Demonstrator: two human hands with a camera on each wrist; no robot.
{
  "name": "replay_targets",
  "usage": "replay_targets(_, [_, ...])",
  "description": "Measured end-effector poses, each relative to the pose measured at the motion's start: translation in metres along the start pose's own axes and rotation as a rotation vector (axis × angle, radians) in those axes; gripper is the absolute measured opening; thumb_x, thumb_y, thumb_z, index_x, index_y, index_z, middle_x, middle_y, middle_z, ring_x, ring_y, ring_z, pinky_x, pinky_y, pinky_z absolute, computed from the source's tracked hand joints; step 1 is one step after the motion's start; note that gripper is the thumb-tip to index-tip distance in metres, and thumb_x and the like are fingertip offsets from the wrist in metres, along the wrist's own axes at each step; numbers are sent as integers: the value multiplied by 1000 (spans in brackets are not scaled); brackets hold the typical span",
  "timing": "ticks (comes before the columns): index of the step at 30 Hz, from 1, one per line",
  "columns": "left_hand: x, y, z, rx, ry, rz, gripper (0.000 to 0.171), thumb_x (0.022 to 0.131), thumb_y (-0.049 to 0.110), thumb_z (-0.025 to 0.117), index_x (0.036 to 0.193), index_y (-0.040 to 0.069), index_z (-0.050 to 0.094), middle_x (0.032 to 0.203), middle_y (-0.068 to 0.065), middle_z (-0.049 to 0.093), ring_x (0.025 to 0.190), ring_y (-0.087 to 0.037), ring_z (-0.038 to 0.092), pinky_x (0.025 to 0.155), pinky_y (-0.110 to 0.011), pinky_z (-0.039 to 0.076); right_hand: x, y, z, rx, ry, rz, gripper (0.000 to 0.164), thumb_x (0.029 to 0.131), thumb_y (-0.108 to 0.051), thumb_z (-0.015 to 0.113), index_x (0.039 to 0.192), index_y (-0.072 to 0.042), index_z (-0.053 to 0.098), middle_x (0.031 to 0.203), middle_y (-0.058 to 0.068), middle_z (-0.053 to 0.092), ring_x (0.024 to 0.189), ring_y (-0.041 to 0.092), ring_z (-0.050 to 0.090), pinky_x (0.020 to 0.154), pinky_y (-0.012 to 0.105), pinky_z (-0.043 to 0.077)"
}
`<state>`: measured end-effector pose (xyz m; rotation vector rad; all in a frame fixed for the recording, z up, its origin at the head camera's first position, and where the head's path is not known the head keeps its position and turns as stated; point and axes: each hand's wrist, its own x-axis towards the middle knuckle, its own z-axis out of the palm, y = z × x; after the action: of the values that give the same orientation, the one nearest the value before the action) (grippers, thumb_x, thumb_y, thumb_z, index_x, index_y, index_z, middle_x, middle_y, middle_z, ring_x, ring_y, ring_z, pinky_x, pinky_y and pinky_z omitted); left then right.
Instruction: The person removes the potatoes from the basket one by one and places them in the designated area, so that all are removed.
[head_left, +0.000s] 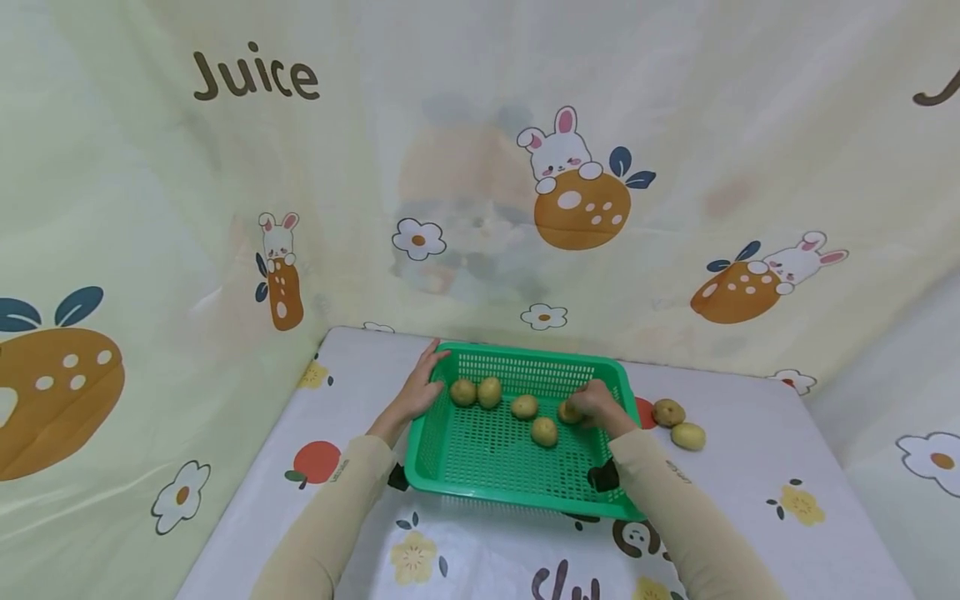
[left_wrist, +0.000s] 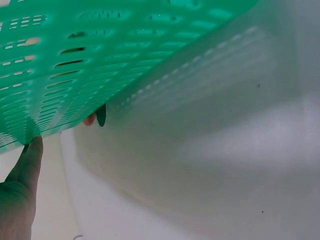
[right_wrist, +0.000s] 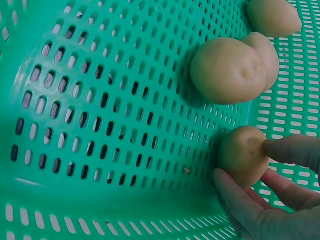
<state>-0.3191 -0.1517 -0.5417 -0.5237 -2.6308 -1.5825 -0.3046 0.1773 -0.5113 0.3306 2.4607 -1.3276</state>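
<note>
A green perforated plastic basket (head_left: 517,498) stands on the table with several potatoes inside. At its left rim is my left hand (head_left: 417,393), its fingers at the outer side and its thumb over the rim. One straight finger lies against the outer wall in the left wrist view. My right hand (head_left: 596,402) reaches inside near the right wall. It pinches a potato (right_wrist: 242,156) between thumb and fingers, low over the basket floor. Other potatoes (head_left: 489,392) lie to the left of it, among them one (head_left: 544,432) nearer the front.
Two potatoes (head_left: 669,412) lie on the patterned tablecloth (head_left: 757,450), just right of the basket. Behind the table hangs a printed curtain (head_left: 480,283), which also runs along the left and right sides.
</note>
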Motion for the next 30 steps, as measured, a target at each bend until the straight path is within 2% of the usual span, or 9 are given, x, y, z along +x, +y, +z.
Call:
replay_targets(2, [0, 2, 3, 6, -6, -1, 62, 82, -5, 48, 144, -3, 42, 163, -20, 13, 149, -38, 12, 115, -59, 16, 0, 3, -1, -15, 11, 2, 3, 84, 4, 55, 81, 4, 55, 78, 11, 49, 70, 23, 51, 69, 44, 56])
replay_targets(5, [0, 4, 6, 7, -7, -2, 62, 82, -5, 48, 144, -3, 42, 163, -19, 13, 149, -38, 12, 115, -59, 17, -1, 7, -3, -34, 23, -2, 28, 85, 2, 55, 109, 16, 58, 106, 27, 57, 90, 33, 62, 75, 46, 58])
replay_targets(7, [0, 6, 6, 4, -7, 0, 62, 82, -5, 48, 144, -3, 43, 163, -19, 13, 148, -38, 12, 115, -59, 17, -1, 8, -4, -34, 31, -8, 33, 86, 2, 56, 115, 17, 59, 113, 30, 57, 94, 35, 63, 75, 46, 58])
replay_targets(9, [1, 8, 6, 2, -8, -3, 62, 81, -5, 48, 144, -3, 43, 163, -17, 13, 149, -38, 12, 115, -59, 17, -3, 9, -5, -23, 43, -18, 26, 84, 2, 57, 105, 15, 65, 102, 24, 60, 85, 30, 64, 72, 45, 58])
replay_targets(11, [1, 10, 6, 6, -12, -13, 62, 82, -5, 48, 144, -3, 42, 163, -17, 12, 149, -37, 11, 116, -58, 16, -3, 9, -5, 8, 46, -17, 10, 82, 3, 57, 80, 8, 66, 81, 14, 57, 68, 23, 57, 67, 42, 57])
replay_targets(14, [2, 11, 4, 12, -10, -13, 62, 82, -6, 47, 144, -4, 42, 163, -18, 13, 149, -37, 11, 116, -59, 16, -6, 10, -5, 53, 43, -38, 13, 81, 4, 57, 69, 4, 63, 75, 9, 54, 62, 17, 51, 64, 40, 56])
replay_targets(17, [2, 12, 2, 14, -9, -12, 62, 82, -6, 47, 144, -4, 42, 163, -18, 13, 149, -37, 11, 116, -58, 15, -10, 7, -9, 68, 27, -76, 17, 84, 3, 55, 91, 12, 68, 97, 24, 62, 73, 24, 61, 69, 42, 58])
replay_targets(20, [3, 10, 0, 23, -9, -14, 63, 82, -6, 47, 144, -3, 42, 163, -17, 13, 149, -36, 10, 117, -57, 15, -14, 1, -16, 54, 20, -110, 38, 87, 0, 56, 120, 18, 60, 127, 35, 53, 91, 34, 65, 75, 45, 58])
replay_targets(30, [-2, 8, 0, 16, -6, -13, 63, 82, -5, 46, 145, -4, 41, 164, -16, 12, 149, -38, 10, 115, -59, 16, -23, -18, -42, 149, -60, -101, 45, 96, -3, 52, 137, 14, 47, 141, 34, 43, 120, 45, 55, 93, 47, 52])
